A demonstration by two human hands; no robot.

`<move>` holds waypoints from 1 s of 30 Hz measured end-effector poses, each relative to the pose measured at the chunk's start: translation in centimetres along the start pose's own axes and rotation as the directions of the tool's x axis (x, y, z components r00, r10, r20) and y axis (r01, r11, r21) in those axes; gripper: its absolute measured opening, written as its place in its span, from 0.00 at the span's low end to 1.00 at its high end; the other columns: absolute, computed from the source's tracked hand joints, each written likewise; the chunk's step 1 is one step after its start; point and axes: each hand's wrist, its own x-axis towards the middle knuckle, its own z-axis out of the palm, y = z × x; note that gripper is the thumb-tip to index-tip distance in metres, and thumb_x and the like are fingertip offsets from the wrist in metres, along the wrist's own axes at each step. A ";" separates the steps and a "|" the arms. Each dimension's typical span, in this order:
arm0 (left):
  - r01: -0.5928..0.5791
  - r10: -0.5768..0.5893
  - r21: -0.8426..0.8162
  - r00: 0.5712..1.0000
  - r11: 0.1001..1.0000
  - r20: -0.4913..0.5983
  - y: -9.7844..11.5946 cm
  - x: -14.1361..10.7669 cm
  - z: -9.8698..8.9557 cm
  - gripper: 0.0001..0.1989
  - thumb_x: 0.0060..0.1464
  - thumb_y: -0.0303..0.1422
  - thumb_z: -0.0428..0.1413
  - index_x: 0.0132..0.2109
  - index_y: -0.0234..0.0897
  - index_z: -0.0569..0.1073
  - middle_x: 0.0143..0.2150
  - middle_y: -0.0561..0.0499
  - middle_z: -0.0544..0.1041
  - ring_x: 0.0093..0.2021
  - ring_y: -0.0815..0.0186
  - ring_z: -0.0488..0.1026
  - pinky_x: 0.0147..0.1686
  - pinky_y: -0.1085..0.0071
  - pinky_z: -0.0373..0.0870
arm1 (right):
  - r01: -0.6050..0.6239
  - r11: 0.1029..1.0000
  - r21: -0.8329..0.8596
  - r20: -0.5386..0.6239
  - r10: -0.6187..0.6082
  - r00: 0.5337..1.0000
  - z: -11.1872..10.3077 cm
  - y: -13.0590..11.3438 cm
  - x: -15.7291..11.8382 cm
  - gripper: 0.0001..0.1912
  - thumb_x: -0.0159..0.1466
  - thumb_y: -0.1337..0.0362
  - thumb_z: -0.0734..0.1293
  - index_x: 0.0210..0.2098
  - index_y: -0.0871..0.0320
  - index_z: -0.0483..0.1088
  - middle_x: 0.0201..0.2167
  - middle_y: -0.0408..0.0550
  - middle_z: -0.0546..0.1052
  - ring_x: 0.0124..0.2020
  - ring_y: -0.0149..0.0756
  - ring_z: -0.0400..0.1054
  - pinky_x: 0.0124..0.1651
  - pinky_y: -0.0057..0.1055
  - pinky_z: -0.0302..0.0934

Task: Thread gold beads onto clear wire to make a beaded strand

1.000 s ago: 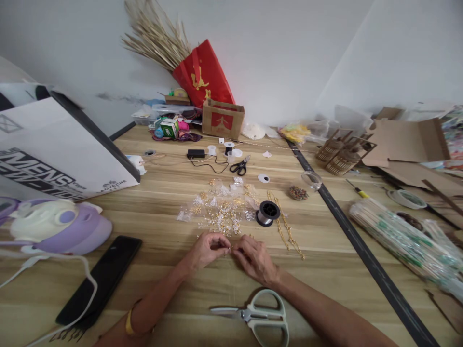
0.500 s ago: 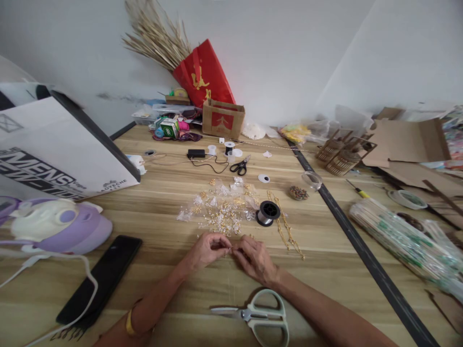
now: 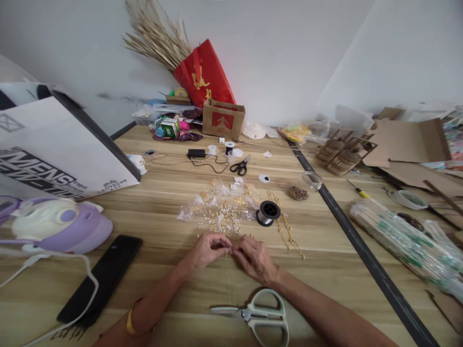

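My left hand [image 3: 210, 250] and my right hand [image 3: 256, 259] meet fingertip to fingertip over the table. Both are closed in a pinch on something tiny and pale, too small to name. A thin, clear strand [image 3: 230, 284] seems to hang below the fingers. Just beyond them lies a spread of gold and silver beads and findings [image 3: 222, 217], some in small clear bags. A spool of fine wire or thread [image 3: 267, 213] stands to its right, beside a gold chain [image 3: 287, 231]. Nearest to me, large pale-handled scissors [image 3: 258, 315] lie by my right forearm.
At left are a black phone [image 3: 101, 279], a purple-white device [image 3: 65, 225] with a white cable, and a large white box [image 3: 61, 149]. Black scissors [image 3: 240, 166] and a bead dish [image 3: 298, 193] lie farther back. Wrapped sticks [image 3: 401, 246] lie right of a dark strip [image 3: 361, 250].
Both hands stay almost in place, with their fingertips still together. Only a very slight shift shows at the pinched fingers; the things on the table are unmoved.
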 end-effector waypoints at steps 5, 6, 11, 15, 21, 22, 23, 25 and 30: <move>-0.024 0.024 0.014 1.000 1.000 0.012 -0.2 0.0 -0.1 0.08 0.43 0.32 0.62 0.31 0.31 0.76 0.29 0.48 0.78 0.30 0.67 0.73 0.33 0.73 0.68 | -0.009 1.000 -0.002 0.005 0.009 1.000 0.0 -0.1 0.0 0.06 0.67 0.68 0.58 0.37 0.57 0.66 0.29 0.47 0.70 0.29 0.32 0.64 0.31 0.27 0.58; -0.027 0.027 0.018 1.000 0.999 0.013 -0.3 0.0 -0.1 0.08 0.43 0.32 0.62 0.31 0.31 0.76 0.29 0.48 0.78 0.30 0.67 0.73 0.33 0.73 0.68 | -0.010 1.000 -0.007 0.003 0.010 1.000 0.0 -0.1 0.0 0.06 0.67 0.68 0.58 0.37 0.57 0.66 0.29 0.47 0.70 0.29 0.32 0.64 0.31 0.27 0.58; -0.016 0.016 0.019 1.000 1.000 0.010 -0.5 0.1 -0.1 0.09 0.43 0.32 0.62 0.31 0.30 0.76 0.28 0.48 0.78 0.30 0.68 0.73 0.32 0.74 0.68 | 0.006 1.000 -0.014 -0.020 -0.006 1.000 0.0 -0.1 0.0 0.05 0.67 0.68 0.58 0.36 0.58 0.65 0.28 0.46 0.69 0.28 0.32 0.62 0.30 0.27 0.57; 0.000 0.000 0.008 1.000 1.000 0.013 -0.3 0.1 0.0 0.09 0.42 0.33 0.62 0.31 0.30 0.76 0.28 0.49 0.78 0.30 0.68 0.73 0.33 0.73 0.68 | 0.003 1.000 -0.012 -0.022 -0.003 1.000 0.0 -0.1 0.0 0.05 0.66 0.68 0.58 0.36 0.57 0.65 0.28 0.46 0.68 0.27 0.31 0.62 0.30 0.26 0.57; -0.008 0.008 0.002 1.000 1.000 0.018 -0.2 0.1 0.0 0.11 0.42 0.35 0.63 0.31 0.30 0.76 0.28 0.48 0.78 0.30 0.67 0.73 0.33 0.72 0.69 | -0.018 1.000 -0.012 -0.005 0.018 1.000 0.0 0.0 0.0 0.05 0.66 0.68 0.59 0.36 0.58 0.65 0.28 0.46 0.69 0.28 0.32 0.63 0.30 0.27 0.57; -0.011 0.011 0.004 1.000 1.000 0.016 -0.2 0.1 -0.1 0.11 0.42 0.35 0.63 0.31 0.30 0.76 0.28 0.48 0.78 0.30 0.67 0.73 0.33 0.72 0.69 | -0.019 1.000 -0.013 -0.004 0.019 1.000 0.0 0.0 -0.1 0.05 0.66 0.68 0.59 0.36 0.58 0.65 0.29 0.46 0.69 0.28 0.32 0.63 0.30 0.27 0.57; -0.011 0.011 0.008 1.000 1.000 0.014 -0.2 0.1 -0.1 0.11 0.42 0.35 0.63 0.31 0.30 0.76 0.28 0.48 0.78 0.30 0.67 0.73 0.33 0.72 0.69 | -0.020 1.000 -0.013 -0.005 0.020 1.000 0.0 0.0 -0.1 0.05 0.66 0.68 0.59 0.36 0.58 0.65 0.29 0.46 0.69 0.28 0.32 0.63 0.30 0.27 0.57; -0.008 0.008 0.019 1.000 1.000 0.006 0.0 0.0 -0.1 0.11 0.42 0.34 0.63 0.31 0.31 0.76 0.28 0.48 0.78 0.30 0.67 0.73 0.33 0.73 0.68 | -0.023 1.000 -0.007 -0.003 0.023 1.000 0.0 0.0 -0.1 0.05 0.66 0.68 0.59 0.37 0.58 0.65 0.29 0.47 0.69 0.28 0.32 0.63 0.30 0.27 0.57; -0.002 0.002 0.016 1.000 1.000 0.001 0.1 -0.1 0.1 0.09 0.42 0.33 0.63 0.31 0.30 0.76 0.28 0.48 0.78 0.30 0.67 0.73 0.33 0.73 0.68 | -0.026 1.000 -0.012 -0.003 0.026 1.000 0.0 -0.1 0.0 0.05 0.66 0.68 0.58 0.37 0.58 0.66 0.28 0.46 0.69 0.28 0.32 0.63 0.30 0.26 0.56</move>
